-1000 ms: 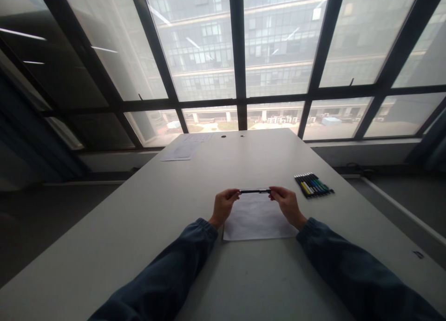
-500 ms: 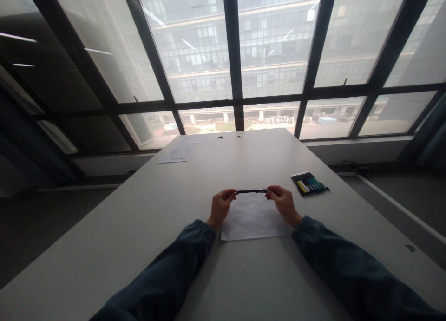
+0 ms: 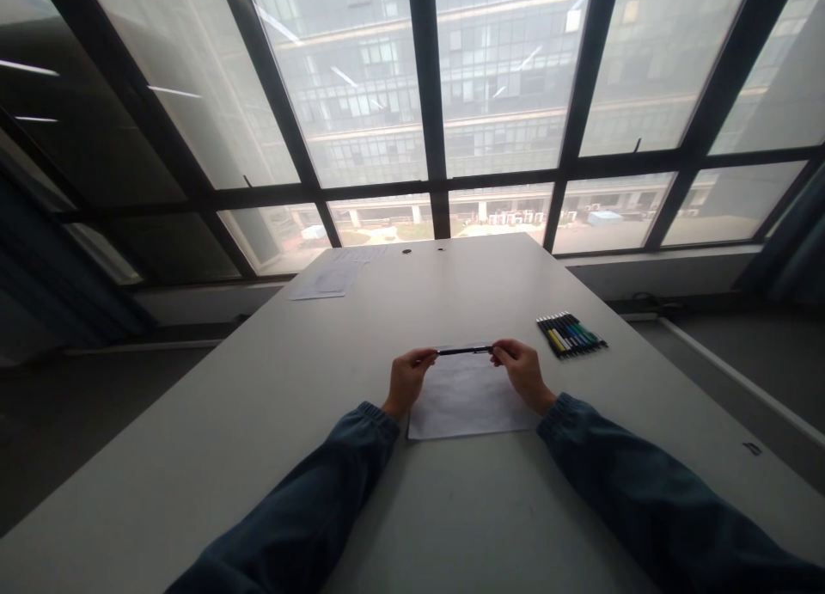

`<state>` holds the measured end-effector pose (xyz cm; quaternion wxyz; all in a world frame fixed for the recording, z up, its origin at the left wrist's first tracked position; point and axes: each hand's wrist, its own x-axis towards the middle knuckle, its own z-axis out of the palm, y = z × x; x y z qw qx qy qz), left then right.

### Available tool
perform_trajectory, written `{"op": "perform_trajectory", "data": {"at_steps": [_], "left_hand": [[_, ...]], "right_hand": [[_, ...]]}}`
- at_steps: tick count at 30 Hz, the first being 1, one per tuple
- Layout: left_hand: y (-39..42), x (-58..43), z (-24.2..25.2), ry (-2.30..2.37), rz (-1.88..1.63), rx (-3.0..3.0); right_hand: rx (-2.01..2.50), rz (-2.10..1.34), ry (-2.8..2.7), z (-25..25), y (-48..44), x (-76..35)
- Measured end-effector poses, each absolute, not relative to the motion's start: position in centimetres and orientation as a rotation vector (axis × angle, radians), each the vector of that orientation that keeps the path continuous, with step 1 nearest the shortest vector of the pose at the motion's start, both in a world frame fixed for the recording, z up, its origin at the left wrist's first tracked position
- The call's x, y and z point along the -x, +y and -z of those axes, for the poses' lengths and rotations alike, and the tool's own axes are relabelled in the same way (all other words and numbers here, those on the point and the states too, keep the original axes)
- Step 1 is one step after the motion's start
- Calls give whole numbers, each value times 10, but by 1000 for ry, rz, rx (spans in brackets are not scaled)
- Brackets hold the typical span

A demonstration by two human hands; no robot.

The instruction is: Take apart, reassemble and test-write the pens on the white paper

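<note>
Between my two hands a slim black pen (image 3: 462, 351) is held level, its clip toward the right end. My left hand (image 3: 407, 381) pinches the left end between thumb and fingers. The right end is gripped the same way by my right hand (image 3: 521, 374). Below the pen lies white paper (image 3: 473, 401) on the table, its side edges partly covered by my hands. To the right of my right hand rests a row of several pens (image 3: 571, 334), dark with yellow, white, blue and green parts.
The white table (image 3: 271, 405) stretches away toward tall windows (image 3: 503, 78). Printed sheets (image 3: 327, 279) lie at its far left. A small dark mark (image 3: 752, 449) sits near the right edge. Two small holes show near the far edge.
Both hands keep their hold on the pen, which seems turned slightly, its clip now looking thinner. The whole view has shifted a little.
</note>
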<state>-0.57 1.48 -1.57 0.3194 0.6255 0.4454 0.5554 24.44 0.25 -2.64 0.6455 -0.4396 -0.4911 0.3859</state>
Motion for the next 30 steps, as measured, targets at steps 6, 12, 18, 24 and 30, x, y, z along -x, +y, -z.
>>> {"op": "perform_trajectory", "data": {"at_steps": [6, 12, 18, 24, 30], "left_hand": [[11, 5, 10, 1183, -1458, -1664], [11, 4, 10, 1201, -1451, -1669], [10, 3, 9, 1210, -1453, -1688], [9, 4, 8, 1212, -1450, -1692], [7, 3, 5, 1238, -1448, -1700]], "right_hand": [[1015, -857, -1137, 25, 2, -244], [994, -841, -1147, 24, 1, -244], [1000, -851, -1130, 23, 1, -243], [1008, -840, -1147, 22, 0, -243], [1019, -810, -1173, 25, 1, -245]]}}
